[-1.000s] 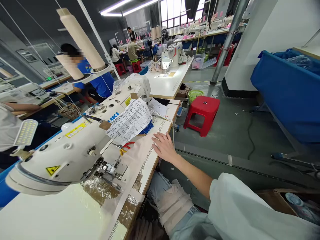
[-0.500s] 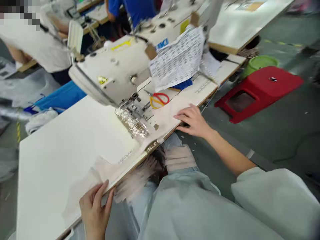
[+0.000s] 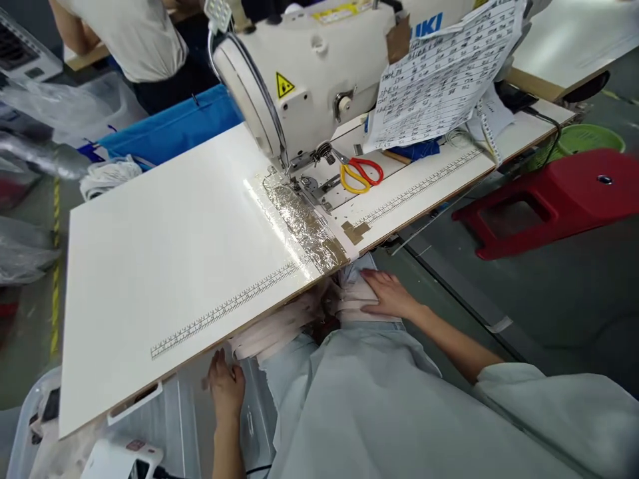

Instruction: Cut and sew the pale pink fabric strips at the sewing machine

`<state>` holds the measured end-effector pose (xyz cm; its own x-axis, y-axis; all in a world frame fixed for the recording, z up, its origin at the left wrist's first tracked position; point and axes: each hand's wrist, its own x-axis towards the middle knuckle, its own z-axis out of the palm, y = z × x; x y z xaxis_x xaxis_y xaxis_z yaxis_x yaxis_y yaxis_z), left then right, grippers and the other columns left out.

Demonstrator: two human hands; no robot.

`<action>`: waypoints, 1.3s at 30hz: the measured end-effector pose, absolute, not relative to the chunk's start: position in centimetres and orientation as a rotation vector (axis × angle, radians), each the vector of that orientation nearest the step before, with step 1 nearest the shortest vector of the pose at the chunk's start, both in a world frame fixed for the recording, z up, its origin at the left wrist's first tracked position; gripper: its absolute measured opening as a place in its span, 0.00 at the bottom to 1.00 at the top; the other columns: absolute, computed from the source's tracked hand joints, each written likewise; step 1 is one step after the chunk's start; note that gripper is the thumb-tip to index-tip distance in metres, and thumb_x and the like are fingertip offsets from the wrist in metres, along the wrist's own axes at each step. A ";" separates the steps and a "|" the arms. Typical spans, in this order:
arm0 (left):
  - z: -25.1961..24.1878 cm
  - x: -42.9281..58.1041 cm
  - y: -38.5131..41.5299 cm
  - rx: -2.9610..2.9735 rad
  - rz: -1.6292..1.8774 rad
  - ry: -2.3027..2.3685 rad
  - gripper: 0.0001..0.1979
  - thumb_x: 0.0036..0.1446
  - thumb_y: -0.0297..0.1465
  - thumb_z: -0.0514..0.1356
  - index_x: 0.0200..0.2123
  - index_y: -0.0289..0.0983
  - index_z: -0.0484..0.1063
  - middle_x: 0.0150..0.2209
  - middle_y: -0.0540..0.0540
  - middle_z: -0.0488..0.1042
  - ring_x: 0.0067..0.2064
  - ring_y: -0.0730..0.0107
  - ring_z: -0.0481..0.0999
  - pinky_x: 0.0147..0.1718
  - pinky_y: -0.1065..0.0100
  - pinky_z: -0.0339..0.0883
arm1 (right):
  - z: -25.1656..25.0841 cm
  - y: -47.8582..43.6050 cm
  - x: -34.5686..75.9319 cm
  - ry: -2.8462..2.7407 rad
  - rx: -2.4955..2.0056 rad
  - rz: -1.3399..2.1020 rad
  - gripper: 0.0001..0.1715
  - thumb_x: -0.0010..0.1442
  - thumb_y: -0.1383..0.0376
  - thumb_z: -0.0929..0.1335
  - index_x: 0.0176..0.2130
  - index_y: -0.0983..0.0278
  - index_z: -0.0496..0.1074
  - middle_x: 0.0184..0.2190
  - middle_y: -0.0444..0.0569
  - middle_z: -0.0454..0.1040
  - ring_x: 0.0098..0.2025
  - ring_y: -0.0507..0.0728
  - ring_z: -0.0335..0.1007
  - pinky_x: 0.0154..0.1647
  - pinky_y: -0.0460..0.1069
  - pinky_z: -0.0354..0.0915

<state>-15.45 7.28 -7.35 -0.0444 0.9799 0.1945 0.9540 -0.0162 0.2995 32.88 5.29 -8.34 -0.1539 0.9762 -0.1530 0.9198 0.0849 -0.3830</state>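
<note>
My right hand (image 3: pixel 389 294) lies with its fingers stretched out on pale pink fabric pieces (image 3: pixel 355 307) across my lap. Below the table's front edge, my left hand (image 3: pixel 227 384) hangs beside the clear plastic bin, fingers loosely apart; I see nothing held in it. More pale pink fabric (image 3: pixel 282 326) is bunched on my other thigh, partly under the tabletop. A white sewing machine (image 3: pixel 304 80) stands on the white table (image 3: pixel 164 253). Scissors with red and yellow handles (image 3: pixel 362 175) rest near its needle area. A pale strip lies beside the shiny taped patch (image 3: pixel 304 223).
A handwritten paper sheet (image 3: pixel 439 86) hangs from the machine. A red stool (image 3: pixel 559 199) and a green basket (image 3: pixel 592 138) stand at right. The plastic bin (image 3: pixel 187 419) sits lower left, a white device (image 3: pixel 122 459) near it. Another person (image 3: pixel 134 40) works behind.
The sheer pale fabric along the table's front edge is gone from the tabletop. My left hand has left the edge and dropped below it; my right hand has moved down onto the lap fabric.
</note>
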 end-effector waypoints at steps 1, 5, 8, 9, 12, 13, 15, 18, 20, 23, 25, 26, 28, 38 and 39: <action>-7.0 -14.3 7.0 2.120 0.608 2.139 0.21 0.59 0.33 0.52 0.52 0.30 0.69 0.52 0.29 0.72 0.57 0.44 0.71 0.51 0.47 0.70 | -8.6 4.5 33.1 -2.213 -1.974 0.613 0.50 0.57 0.48 0.71 0.67 0.68 0.56 0.62 0.64 0.60 0.61 0.71 0.58 0.61 0.63 0.55; -4.9 -7.9 6.0 2.182 0.865 1.812 0.18 0.63 0.32 0.53 0.54 0.34 0.68 0.53 0.34 0.72 0.58 0.51 0.70 0.56 0.50 0.66 | -8.0 1.9 33.7 -2.256 -2.098 0.710 0.49 0.56 0.52 0.72 0.66 0.73 0.55 0.55 0.66 0.66 0.57 0.71 0.62 0.63 0.64 0.51; -5.0 -2.1 5.9 2.109 0.747 1.417 0.16 0.66 0.30 0.51 0.55 0.37 0.67 0.49 0.39 0.76 0.51 0.61 0.76 0.50 0.59 0.73 | -7.1 1.3 33.6 -2.328 -2.108 0.805 0.39 0.53 0.56 0.73 0.58 0.72 0.64 0.49 0.63 0.72 0.55 0.69 0.66 0.65 0.63 0.49; -5.5 -0.3 6.0 2.077 0.662 1.294 0.17 0.67 0.29 0.51 0.56 0.37 0.66 0.49 0.40 0.76 0.50 0.63 0.77 0.49 0.60 0.73 | -6.9 1.3 33.4 -2.346 -2.114 0.828 0.33 0.53 0.58 0.73 0.54 0.71 0.66 0.45 0.62 0.73 0.52 0.69 0.68 0.64 0.61 0.51; -7.5 4.8 6.7 2.077 0.421 1.015 0.22 0.65 0.28 0.53 0.61 0.34 0.61 0.56 0.35 0.72 0.58 0.59 0.73 0.56 0.56 0.70 | -6.2 1.9 32.9 -2.352 -2.182 0.883 0.18 0.54 0.66 0.70 0.45 0.71 0.70 0.35 0.59 0.75 0.42 0.67 0.73 0.55 0.57 0.61; -8.0 6.3 7.0 2.092 0.376 0.962 0.26 0.62 0.29 0.57 0.62 0.33 0.60 0.59 0.33 0.69 0.61 0.57 0.70 0.58 0.54 0.68 | -5.9 2.3 32.7 -2.340 -2.208 0.904 0.16 0.54 0.68 0.69 0.44 0.71 0.70 0.34 0.59 0.76 0.40 0.67 0.73 0.50 0.55 0.63; -8.4 8.7 7.6 2.121 0.323 0.883 0.38 0.53 0.30 0.66 0.65 0.32 0.57 0.65 0.31 0.63 0.66 0.51 0.62 0.63 0.51 0.62 | -4.7 3.1 32.3 -2.314 -2.223 0.951 0.14 0.54 0.68 0.67 0.42 0.68 0.70 0.34 0.57 0.76 0.39 0.66 0.74 0.40 0.52 0.64; -7.3 11.5 8.4 2.146 0.306 0.737 0.51 0.43 0.32 0.72 0.68 0.31 0.52 0.69 0.31 0.55 0.70 0.47 0.54 0.67 0.50 0.54 | -1.1 4.2 31.6 -2.336 -2.098 1.028 0.11 0.52 0.69 0.66 0.39 0.64 0.68 0.35 0.51 0.76 0.37 0.62 0.74 0.34 0.48 0.62; -5.9 12.5 8.9 2.121 0.359 0.662 0.49 0.44 0.32 0.71 0.67 0.32 0.53 0.66 0.33 0.61 0.68 0.50 0.60 0.69 0.52 0.51 | 2.4 4.7 31.0 -2.300 -1.873 1.176 0.09 0.51 0.68 0.65 0.36 0.62 0.67 0.33 0.47 0.76 0.34 0.58 0.73 0.32 0.47 0.62; -3.3 11.7 9.4 2.022 0.485 0.685 0.33 0.48 0.31 0.66 0.59 0.37 0.66 0.54 0.41 0.76 0.55 0.56 0.75 0.64 0.56 0.60 | 8.2 4.9 30.7 -1.991 -1.432 1.585 0.07 0.52 0.66 0.64 0.35 0.62 0.67 0.29 0.44 0.75 0.28 0.55 0.72 0.28 0.45 0.63; -0.9 9.3 9.3 1.990 0.548 0.761 0.23 0.50 0.32 0.63 0.52 0.38 0.71 0.47 0.44 0.80 0.48 0.58 0.79 0.53 0.60 0.70 | 11.3 5.1 30.8 -1.870 -1.253 1.767 0.06 0.53 0.65 0.64 0.35 0.62 0.66 0.27 0.44 0.74 0.25 0.54 0.70 0.25 0.45 0.62; 0.7 7.5 9.1 2.011 0.580 0.808 0.21 0.50 0.32 0.62 0.49 0.38 0.72 0.45 0.44 0.80 0.45 0.59 0.80 0.48 0.62 0.72 | 12.4 5.3 30.8 -1.870 -1.191 1.826 0.06 0.54 0.66 0.65 0.36 0.63 0.67 0.27 0.44 0.74 0.24 0.53 0.69 0.24 0.44 0.62; 4.7 3.3 8.1 2.162 0.667 0.935 0.19 0.51 0.32 0.61 0.48 0.39 0.71 0.43 0.46 0.81 0.41 0.61 0.80 0.40 0.64 0.71 | 13.4 5.9 30.3 -1.956 -1.101 1.866 0.10 0.56 0.66 0.65 0.40 0.64 0.69 0.29 0.45 0.74 0.26 0.53 0.69 0.26 0.44 0.62; 9.9 -10.6 6.2 2.863 0.489 1.672 0.15 0.57 0.21 0.56 0.47 0.38 0.71 0.36 0.45 0.79 0.38 0.59 0.77 0.38 0.61 0.63 | 5.0 11.8 21.9 -2.514 -1.192 1.353 0.24 0.51 0.67 0.68 0.50 0.62 0.68 0.39 0.46 0.76 0.39 0.60 0.72 0.33 0.46 0.57; 7.5 -11.3 6.7 2.768 0.422 1.736 0.14 0.57 0.23 0.57 0.47 0.38 0.72 0.36 0.45 0.79 0.39 0.57 0.77 0.41 0.59 0.63 | 3.7 12.4 21.5 -2.578 -1.289 1.238 0.22 0.52 0.67 0.69 0.48 0.62 0.69 0.39 0.47 0.76 0.39 0.61 0.73 0.32 0.46 0.57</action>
